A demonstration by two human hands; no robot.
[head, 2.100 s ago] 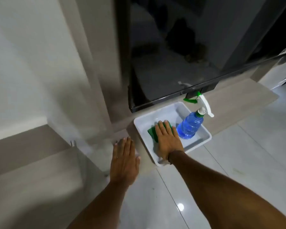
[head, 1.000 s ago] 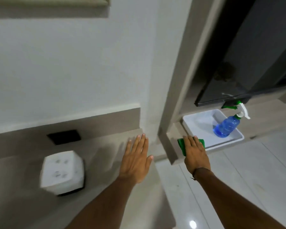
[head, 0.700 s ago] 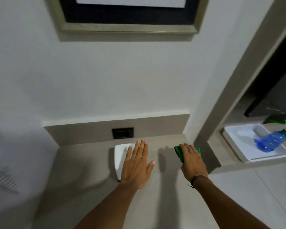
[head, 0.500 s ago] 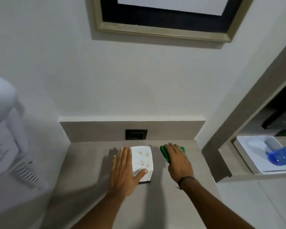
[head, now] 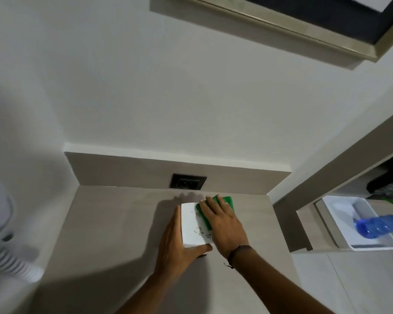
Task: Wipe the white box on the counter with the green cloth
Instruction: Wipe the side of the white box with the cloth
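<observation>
— So, where is the white box (head: 192, 225) at this moment?

— It stands on the grey table (head: 114, 223), a little right of the centre of the frame and in the lower half. Its top face is turned to the camera, and some small dark marks are on it, near the lower right corner.

— And the hands?

— The left hand (head: 176, 247) lies against the left side of the box, with the fingers stretched upward in the frame along that side. The thumb bends under the lower edge of the box, so the box is held between thumb and fingers. The right hand (head: 222, 220) is flat and spread, palm down. It presses the green cloth (head: 216, 206) on the right part of the box top. The cloth comes out from under the fingertips toward the upper right, and a narrow green strip shows also on the left of the hand. A dark band is around the right wrist.

— What is behind the box?

— A black wall socket (head: 188, 184) is in the low grey panel, just above the box in the frame.

— Anything on the right side?

— Yes, in the lower right a white tray (head: 334, 207) sits on a lower shelf, well apart from the box. A blue spray bottle (head: 378, 225) lies in it. At the left edge of the frame something white with ribs is blurred, and I cannot tell what it is.
</observation>
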